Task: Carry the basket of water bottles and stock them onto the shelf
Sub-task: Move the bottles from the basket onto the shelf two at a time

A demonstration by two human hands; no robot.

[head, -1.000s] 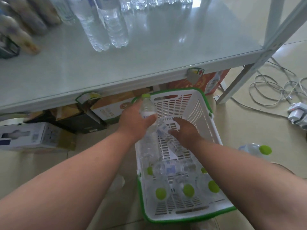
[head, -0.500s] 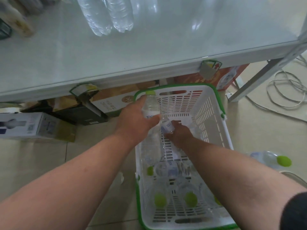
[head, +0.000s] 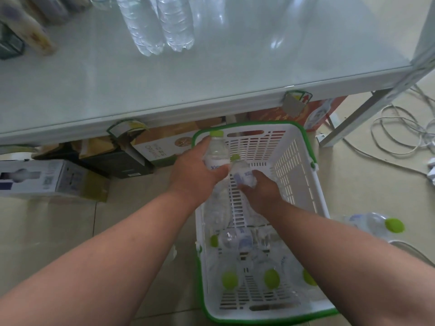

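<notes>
A white basket with a green rim stands on the floor below the shelf. Several clear water bottles with green caps lie in its near end. My left hand grips an upright water bottle over the basket's far left corner. My right hand is closed around a second bottle, lifted just above the basket floor, its green cap touching the first bottle. Two large clear bottles stand on the shelf at the back.
Cardboard boxes and a white box sit under the shelf. One loose bottle lies on the floor right of the basket. Cables and a power strip trail past the shelf leg. Packaged goods fill the shelf's left.
My right hand has closed on a bottle and raised it from the basket toward the one in my left hand. The view has dropped slightly toward the basket.
</notes>
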